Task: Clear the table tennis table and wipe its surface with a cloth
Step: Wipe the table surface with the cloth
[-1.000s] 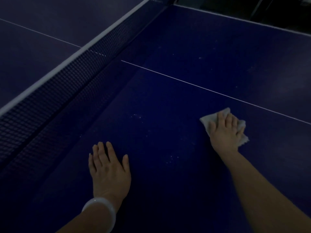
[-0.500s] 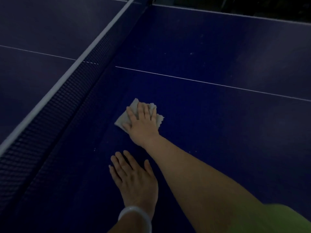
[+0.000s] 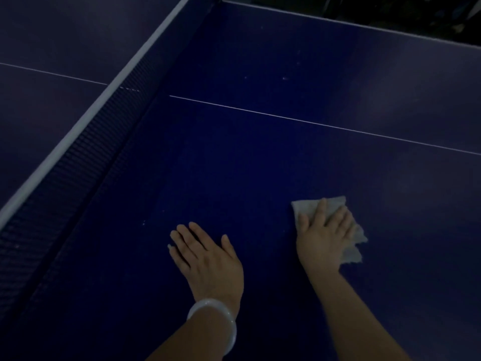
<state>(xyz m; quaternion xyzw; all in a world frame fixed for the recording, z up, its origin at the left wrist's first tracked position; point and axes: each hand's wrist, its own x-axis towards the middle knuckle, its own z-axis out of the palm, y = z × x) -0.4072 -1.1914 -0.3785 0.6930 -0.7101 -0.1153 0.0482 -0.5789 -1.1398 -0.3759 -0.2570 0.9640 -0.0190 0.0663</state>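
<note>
Pressing the cloth [image 3: 335, 212] flat on the blue table [image 3: 260, 165], your right hand [image 3: 322, 243] kept straight fingers; your left hand [image 3: 208, 259] rested open beside. The loose corner could fold under and miss the specks.

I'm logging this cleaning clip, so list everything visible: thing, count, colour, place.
table tennis table: one, dark blue, fills the view
centre line: one, white, runs across the table from the net
net: one, black mesh with white top band, left
cloth: one, pale grey, flat on the table, right
bangle: one, white, left wrist
left hand: flat on the table, fingers straight
right hand: presses on the cloth, fingers straight
</note>
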